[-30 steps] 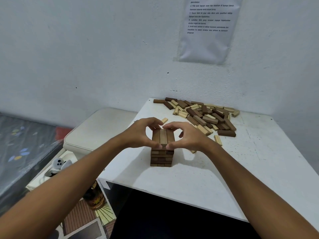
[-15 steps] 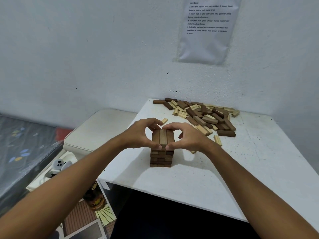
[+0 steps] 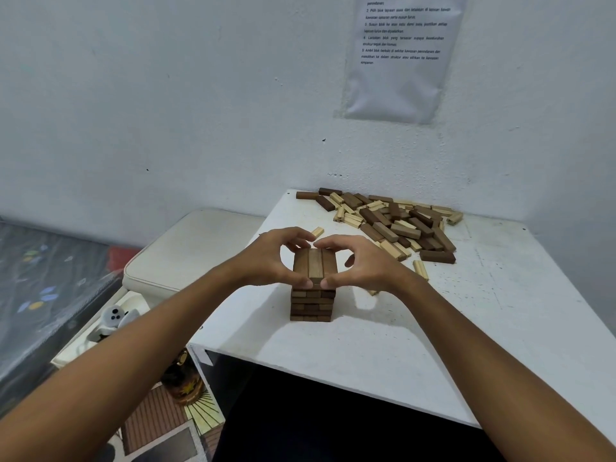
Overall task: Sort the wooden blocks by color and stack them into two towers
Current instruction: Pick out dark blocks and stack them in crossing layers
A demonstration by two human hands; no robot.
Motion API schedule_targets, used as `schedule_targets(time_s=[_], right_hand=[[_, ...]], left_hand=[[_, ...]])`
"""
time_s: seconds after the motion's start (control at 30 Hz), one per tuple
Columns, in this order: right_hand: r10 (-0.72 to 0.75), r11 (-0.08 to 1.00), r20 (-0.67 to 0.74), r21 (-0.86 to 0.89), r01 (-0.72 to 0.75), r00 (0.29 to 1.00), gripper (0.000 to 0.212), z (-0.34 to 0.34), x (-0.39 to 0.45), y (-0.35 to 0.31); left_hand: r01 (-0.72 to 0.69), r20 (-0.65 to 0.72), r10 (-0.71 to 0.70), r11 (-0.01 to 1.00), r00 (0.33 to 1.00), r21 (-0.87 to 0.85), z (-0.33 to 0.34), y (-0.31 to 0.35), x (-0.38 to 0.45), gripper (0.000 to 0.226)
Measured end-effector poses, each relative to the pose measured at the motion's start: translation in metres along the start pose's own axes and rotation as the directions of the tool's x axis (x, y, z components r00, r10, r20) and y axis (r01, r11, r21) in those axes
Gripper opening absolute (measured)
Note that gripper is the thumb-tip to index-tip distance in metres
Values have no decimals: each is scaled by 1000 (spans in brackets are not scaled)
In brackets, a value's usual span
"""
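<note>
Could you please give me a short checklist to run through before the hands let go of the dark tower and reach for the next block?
1. Top layer of the dark tower holds three blocks side by side: ok.
2. Left hand and right hand pinch the top layer from both sides: ok.
3. Tower contains dark blocks only: ok on the faces in view; far side cannot tell.
4. Tower stands straight on the white table: ok.
5. Dark blocks remain in the mixed pile: ok.
6. Light tower started: not ok, none in view.
</note>
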State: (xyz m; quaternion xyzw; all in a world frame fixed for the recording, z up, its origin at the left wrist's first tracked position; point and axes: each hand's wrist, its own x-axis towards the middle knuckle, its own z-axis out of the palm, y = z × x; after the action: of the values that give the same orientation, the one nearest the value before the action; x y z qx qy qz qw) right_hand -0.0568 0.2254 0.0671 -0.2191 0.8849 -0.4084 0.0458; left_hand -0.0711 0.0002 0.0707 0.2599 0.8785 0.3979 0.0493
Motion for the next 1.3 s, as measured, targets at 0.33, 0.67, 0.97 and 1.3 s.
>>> schedule_targets(time_s=[0.33,0.67,0.97,1.3], right_hand=[[-15,999,-67,41,18,998,50,-8,-3,-6],[75,997,-233,31,-70,970,34,-45,-11,14],[204,976,-280,-15,-216,938,23,-88,-10,83],[218,925,-499,-169,-341,839,15,-92,32,140]], left_hand=[[-10,-48,10,1000,999,-8,-10,10,2,70],[-82,-47,83,996,995,25,-9,21,48,53],[-135,79,126,984,989,116,0,0,123,33],[-414,298,305,800,904,435,44,-35,206,35]])
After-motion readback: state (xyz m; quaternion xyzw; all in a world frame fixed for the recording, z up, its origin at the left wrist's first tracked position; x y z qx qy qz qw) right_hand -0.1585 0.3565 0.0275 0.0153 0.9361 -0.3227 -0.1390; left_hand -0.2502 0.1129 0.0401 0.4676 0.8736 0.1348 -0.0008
